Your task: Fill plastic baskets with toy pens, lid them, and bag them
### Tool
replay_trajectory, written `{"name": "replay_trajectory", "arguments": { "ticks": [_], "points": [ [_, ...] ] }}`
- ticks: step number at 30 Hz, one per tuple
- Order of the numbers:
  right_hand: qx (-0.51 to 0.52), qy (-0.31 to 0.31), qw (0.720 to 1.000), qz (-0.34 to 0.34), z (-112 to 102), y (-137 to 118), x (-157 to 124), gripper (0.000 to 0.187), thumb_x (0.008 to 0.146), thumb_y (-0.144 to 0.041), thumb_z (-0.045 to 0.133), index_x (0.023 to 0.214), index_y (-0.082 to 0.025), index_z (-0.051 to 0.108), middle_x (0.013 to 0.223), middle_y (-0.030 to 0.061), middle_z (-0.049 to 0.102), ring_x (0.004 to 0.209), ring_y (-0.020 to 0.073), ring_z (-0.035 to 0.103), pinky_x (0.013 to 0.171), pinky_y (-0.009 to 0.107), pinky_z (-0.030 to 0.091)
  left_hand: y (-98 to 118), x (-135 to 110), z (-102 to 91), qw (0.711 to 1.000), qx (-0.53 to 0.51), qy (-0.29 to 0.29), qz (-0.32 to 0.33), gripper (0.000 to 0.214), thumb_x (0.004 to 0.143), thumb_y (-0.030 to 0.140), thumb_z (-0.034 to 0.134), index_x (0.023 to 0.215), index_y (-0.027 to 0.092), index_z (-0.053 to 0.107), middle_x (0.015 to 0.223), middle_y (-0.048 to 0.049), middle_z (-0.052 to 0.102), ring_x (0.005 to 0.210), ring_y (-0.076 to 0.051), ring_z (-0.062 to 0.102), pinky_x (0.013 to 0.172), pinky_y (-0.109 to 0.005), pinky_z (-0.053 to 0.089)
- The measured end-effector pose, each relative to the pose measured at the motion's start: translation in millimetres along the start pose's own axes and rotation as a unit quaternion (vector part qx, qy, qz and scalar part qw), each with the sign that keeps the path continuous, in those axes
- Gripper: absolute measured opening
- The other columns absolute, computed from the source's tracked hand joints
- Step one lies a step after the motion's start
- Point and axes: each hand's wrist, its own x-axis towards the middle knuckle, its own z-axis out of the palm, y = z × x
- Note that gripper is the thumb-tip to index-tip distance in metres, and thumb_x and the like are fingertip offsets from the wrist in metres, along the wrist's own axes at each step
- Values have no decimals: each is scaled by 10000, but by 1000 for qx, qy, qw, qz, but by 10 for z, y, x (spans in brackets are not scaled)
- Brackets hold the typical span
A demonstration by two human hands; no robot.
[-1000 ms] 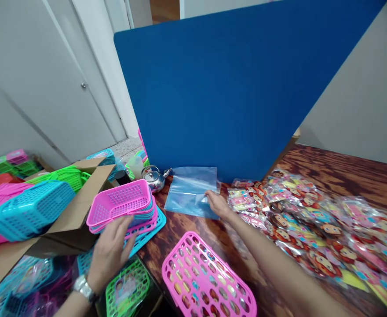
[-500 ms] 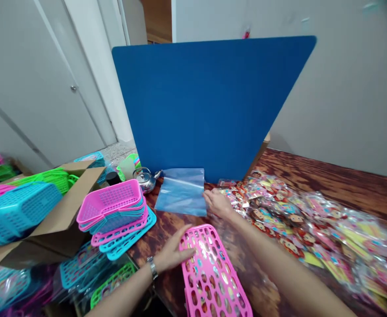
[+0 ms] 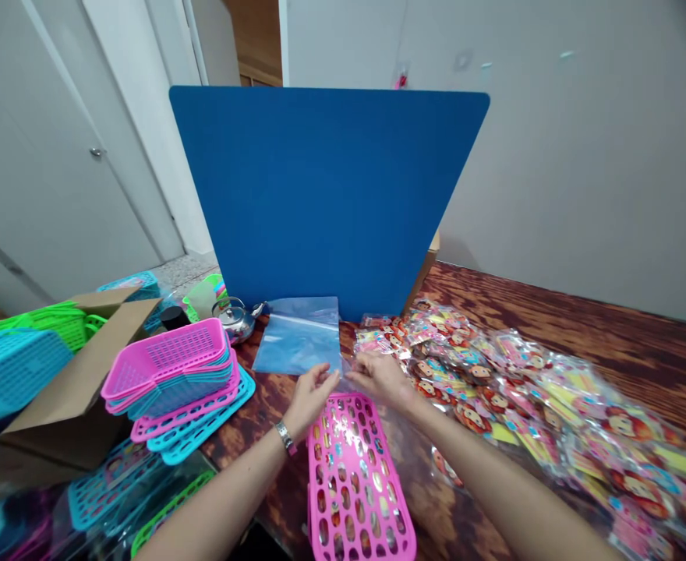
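In front of me on the table lies a pink plastic basket (image 3: 359,475) with an oval-holed top; small colourful items show through the holes. Just beyond its far end, my right hand (image 3: 381,379) pinches a piece of clear plastic film (image 3: 346,366), seemingly a bag's edge. My left hand (image 3: 312,397), wearing a metal watch, is close by on the left, its thumb and fingers bent and apart near the film. A flat clear zip bag (image 3: 299,339) rests on the table behind both hands. To the right spreads a pile of packets with cartoon figures (image 3: 495,378).
At left stand stacked pink and blue baskets (image 3: 171,366) on holed lids (image 3: 203,428). An open cardboard box (image 3: 79,374) holds more baskets. A metal kettle (image 3: 235,319) sits before an upright blue board (image 3: 325,195). Wrapped baskets (image 3: 106,483) lie lower left.
My left hand has left the pink basket's edge and moved up beside my right hand. My right hand has come away from the zip bag's side, with clear film now at its fingers.
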Motion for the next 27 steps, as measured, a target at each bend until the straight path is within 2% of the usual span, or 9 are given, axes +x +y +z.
{"name": "replay_trajectory", "arguments": {
  "ticks": [4,7,10,15,19,21,24,26,27],
  "points": [
    [47,23,999,-14,82,-115,-51,252,766,-307,648,632,-200,464,656,-26,532,600,113,489,539,221,272,162,71,82,998,-65,24,-11,552,766,445,623,1164,91,477,936,-118,670,827,-182,651,682,-258,506],
    [58,34,998,-4,75,-170,-84,286,789,-329,612,613,-204,424,633,-31,497,577,111,460,533,227,265,251,100,94,995,-91,28,-8,508,685,459,692,1016,111,526,778,-58,657,651,-149,630,560,-231,480],
    [96,69,993,10,36,-188,-116,315,806,-392,562,619,-212,385,621,-31,477,567,114,433,526,230,268,286,95,79,995,-100,30,3,441,652,478,692,875,129,541,653,-1,611,542,-116,582,522,-221,457],
    [201,108,972,59,-32,-168,-148,335,877,-444,397,632,-221,351,558,-52,427,524,113,418,503,228,286,154,65,24,996,-55,74,12,339,672,408,661,839,143,530,527,46,544,451,-89,518,474,-193,391],
    [193,175,962,80,-130,-178,-152,307,885,-411,370,639,-228,350,540,-50,411,512,116,423,504,236,301,-24,38,-68,993,23,115,4,278,669,303,652,861,143,531,450,78,488,399,-96,483,462,-198,366],
    [174,197,963,64,-173,-200,-165,279,887,-396,377,665,-228,372,558,-43,440,521,116,438,520,236,314,-44,39,-147,989,63,134,9,322,676,278,645,943,135,536,505,57,534,446,-118,522,511,-223,401],
    [131,162,978,-19,-173,-247,-199,250,903,-368,381,704,-222,419,608,-22,505,545,116,469,547,236,328,55,107,-299,974,128,181,45,598,688,271,658,1219,124,425,882,-60,638,616,-149,584,646,-287,454],
    [90,131,984,-75,-141,-279,-219,248,914,-352,383,714,-219,444,632,-12,529,562,120,485,556,236,333,169,201,-408,940,241,207,125,687,750,279,619,1337,118,301,1138,-147,559,757,-180,601,733,-330,467],
    [70,122,986,-94,-128,-292,-227,249,919,-348,384,721,-217,457,641,-7,539,572,124,493,560,237,337,224,256,-461,913,306,206,171,636,792,267,576,1345,116,299,1192,-165,524,837,-199,599,775,-345,466]
  ]
}}
